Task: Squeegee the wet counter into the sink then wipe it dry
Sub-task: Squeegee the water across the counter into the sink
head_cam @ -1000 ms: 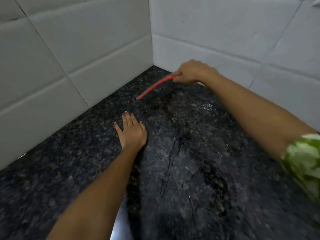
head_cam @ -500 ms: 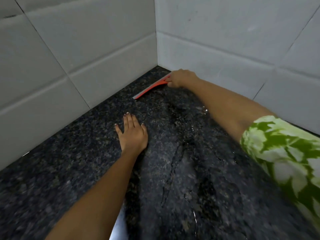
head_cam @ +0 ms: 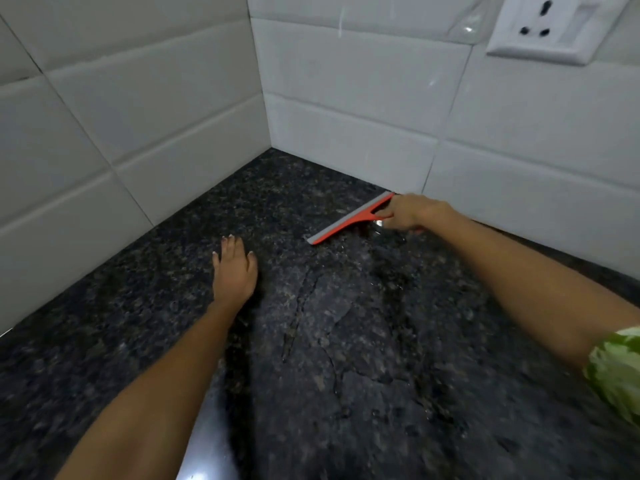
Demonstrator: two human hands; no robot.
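we press our left hand [head_cam: 235, 268] flat on the dark speckled counter [head_cam: 346, 375], palm down, fingers spread forward and holding nothing. our right hand [head_cam: 410, 213] is curled closed around the handle of the red squeegee [head_cam: 349, 220], knuckles up, with the handle mostly hidden inside the grip. the squeegee's blade runs away from the right hand toward the left hand, its grey rubber edge lying along the counter; the far tip of the blade stops ahead and to the right of the left hand's fingertips, with a clear gap between them. the near end of the blade sits just beyond the right hand, close to the foot of the white tiled wall [head_cam: 381, 116] behind it.

between our two hands and back toward us, the counter carries a film of water [head_cam: 311, 323] with ragged edges and thin streaks, and a small bright glint shows just under the right hand. to the left of the left hand the stone looks duller and drier. above and beyond the right hand a white wall socket [head_cam: 550, 26] is set in the tiles. a green and white patterned sleeve [head_cam: 616, 372] shows at the right arm's upper end. a pale shiny strip [head_cam: 204, 445] shows beside the left forearm near us; we cannot tell what it is.
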